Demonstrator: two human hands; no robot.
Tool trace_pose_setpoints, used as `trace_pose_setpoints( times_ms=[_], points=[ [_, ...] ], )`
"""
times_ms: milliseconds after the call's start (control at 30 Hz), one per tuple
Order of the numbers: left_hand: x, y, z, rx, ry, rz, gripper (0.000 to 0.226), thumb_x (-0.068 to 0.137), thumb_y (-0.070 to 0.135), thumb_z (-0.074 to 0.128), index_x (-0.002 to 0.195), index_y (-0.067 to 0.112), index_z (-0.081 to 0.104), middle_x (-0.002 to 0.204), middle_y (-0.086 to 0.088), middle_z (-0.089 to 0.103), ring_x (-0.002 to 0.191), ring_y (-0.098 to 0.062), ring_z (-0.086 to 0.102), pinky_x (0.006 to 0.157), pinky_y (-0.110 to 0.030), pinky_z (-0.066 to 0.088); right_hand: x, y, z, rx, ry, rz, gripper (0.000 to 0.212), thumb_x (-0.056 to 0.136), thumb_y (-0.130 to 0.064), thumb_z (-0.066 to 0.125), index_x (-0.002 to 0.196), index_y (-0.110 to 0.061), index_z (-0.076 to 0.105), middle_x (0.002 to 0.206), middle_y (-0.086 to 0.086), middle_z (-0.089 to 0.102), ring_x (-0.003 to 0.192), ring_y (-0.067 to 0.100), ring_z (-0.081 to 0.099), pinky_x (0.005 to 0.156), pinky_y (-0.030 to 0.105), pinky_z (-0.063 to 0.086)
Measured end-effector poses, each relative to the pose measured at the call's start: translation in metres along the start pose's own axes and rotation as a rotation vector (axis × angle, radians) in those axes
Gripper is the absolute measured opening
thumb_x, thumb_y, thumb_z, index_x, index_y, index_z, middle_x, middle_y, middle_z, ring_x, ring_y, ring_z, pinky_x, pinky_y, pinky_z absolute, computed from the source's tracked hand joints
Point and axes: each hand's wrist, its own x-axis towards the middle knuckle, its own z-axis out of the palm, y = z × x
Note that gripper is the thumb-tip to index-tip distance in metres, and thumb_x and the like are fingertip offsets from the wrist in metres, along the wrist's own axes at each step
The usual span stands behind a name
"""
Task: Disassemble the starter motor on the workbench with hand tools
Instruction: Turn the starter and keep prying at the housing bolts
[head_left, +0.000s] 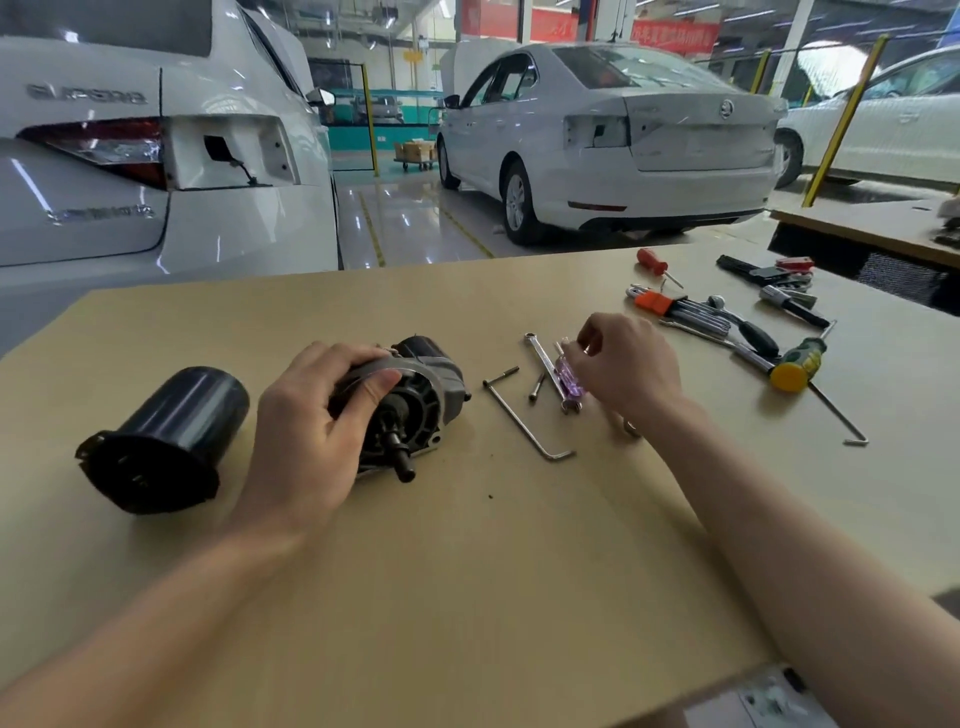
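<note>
Left hand (306, 441) fingers (332, 364) curled over starter motor front housing (415, 400) on worktop (467, 545); right hand (631, 366) fingers (589, 338) pinching purple-handled screwdriver (567, 375).

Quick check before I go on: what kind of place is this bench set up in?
Most likely a car repair or training workshop. White sedans are parked on a glossy marked floor behind the workbench, and hand tools lie beside the opened starter motor: a hex key set, a yellow-handled screwdriver.

Person's body, head view: two forearms, both bare to frame edge, no sleeves visible. Left hand (306, 441) & right hand (631, 364): ungloved, no rings/watch visible.
</note>
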Motion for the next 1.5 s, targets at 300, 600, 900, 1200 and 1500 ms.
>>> trace_pose_setpoints(
  times_ms=[300, 600, 900, 1200, 1500],
  points=[
    [0.010, 0.036, 0.038, 0.103, -0.076, -0.001, 0.013, 0.092, 0.017, 0.062, 0.094, 0.004, 0.064, 0.091, -0.011, 0.057, 0.083, -0.022, 0.051, 0.073, -0.022, 0.034, -0.048, 0.036, -0.034, -0.040, 0.050, 0.086, 0.023, 0.090, -0.019, 0.054, 0.107, -0.011, 0.067, 0.112, 0.010, 0.064, 0.104, 0.028, 0.057, 0.078, 0.034, 0.042],
    [0.017, 0.071, 0.063, 0.396, -0.224, -0.131, 0.031, 0.096, 0.026, 0.051, 0.117, 0.003, 0.052, 0.125, -0.020, 0.044, 0.110, -0.043, 0.045, 0.085, -0.054, 0.045, -0.088, 0.088, -0.073, -0.304, 0.051, 0.336, 0.033, 0.091, -0.016, 0.046, 0.118, 0.002, 0.052, 0.125, 0.022, 0.049, 0.114, 0.037, 0.046, 0.094, 0.041, 0.040],
    [0.015, 0.067, 0.056, 0.440, -0.301, -0.071, 0.026, 0.099, 0.023, 0.043, 0.118, 0.008, 0.052, 0.120, -0.016, 0.050, 0.109, -0.039, 0.045, 0.084, -0.049, 0.043, -0.092, 0.086, -0.079, -0.341, -0.147, 0.368, 0.007, 0.091, -0.007, 0.048, 0.089, -0.004, 0.054, 0.103, 0.017, 0.058, 0.089, 0.032, 0.050, 0.070, 0.034, 0.041],
    [0.024, 0.035, 0.019, 0.234, -0.343, -0.017, 0.013, 0.097, 0.019, 0.049, 0.106, 0.011, 0.054, 0.104, -0.005, 0.053, 0.100, -0.028, 0.049, 0.083, -0.037, 0.040, -0.054, 0.061, -0.077, -0.250, -0.170, 0.222, 0.011, 0.079, 0.006, 0.054, 0.077, -0.002, 0.061, 0.091, 0.017, 0.060, 0.092, 0.033, 0.057, 0.071, 0.033, 0.046],
    [0.021, -0.002, -0.033, -0.046, -0.312, -0.257, 0.009, 0.097, 0.015, 0.052, 0.096, 0.023, 0.055, 0.095, 0.007, 0.065, 0.093, -0.005, 0.062, 0.073, -0.021, 0.048, -0.005, 0.056, -0.073, -0.237, -0.580, 0.320, 0.018, 0.086, -0.004, 0.060, 0.077, -0.006, 0.045, 0.081, 0.013, 0.051, 0.062, 0.022, 0.057, 0.037, 0.022, 0.044]
  ],
)
